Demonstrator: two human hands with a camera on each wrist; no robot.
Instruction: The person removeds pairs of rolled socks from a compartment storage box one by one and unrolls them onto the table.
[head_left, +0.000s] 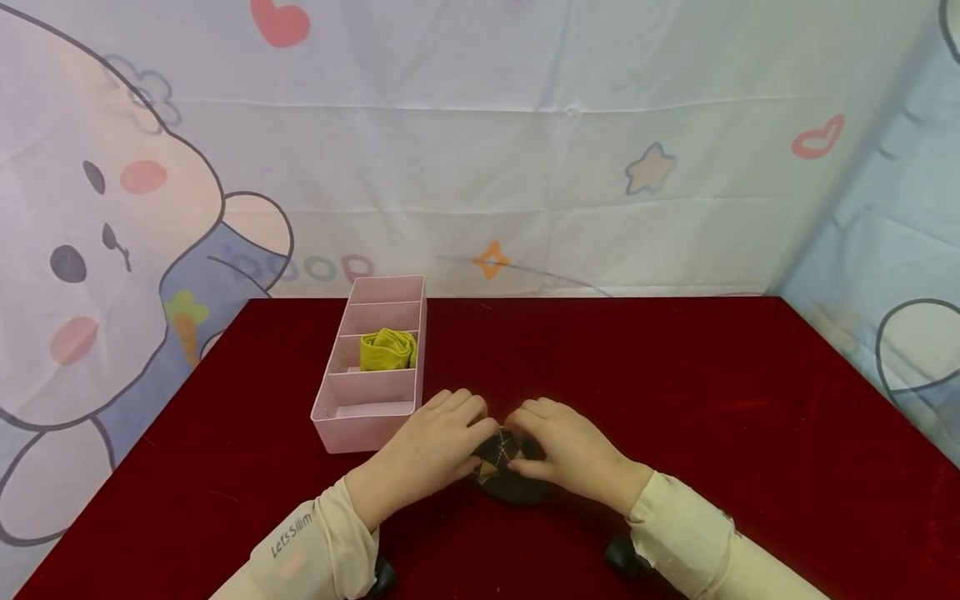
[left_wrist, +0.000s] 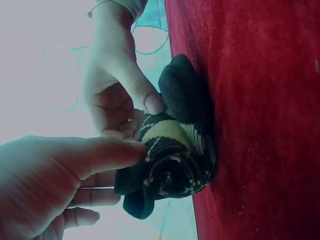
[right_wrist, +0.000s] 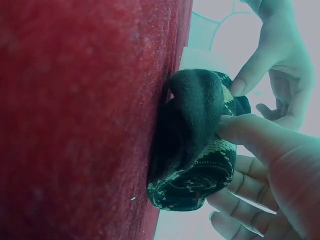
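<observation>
Item: dark patterned sock bundle (head_left: 504,461), rolled, lying on the red surface (head_left: 712,433). Left hand (head_left: 427,454) and right hand (head_left: 573,454): each grip curled about the bundle from its own side, thumbs pinching the cloth. Beyond the left grip: pink divided box (head_left: 341,417), a yellow sock roll (head_left: 387,349) in its third compartment.

Staged tabletop booth, cartoon fabric backdrop (head_left: 480,150), red velvet table (head_left: 712,433)

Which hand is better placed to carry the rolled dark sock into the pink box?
Probably the left hand: it grips the dark sock and sits nearer the pink box. The right hand is farther.
</observation>
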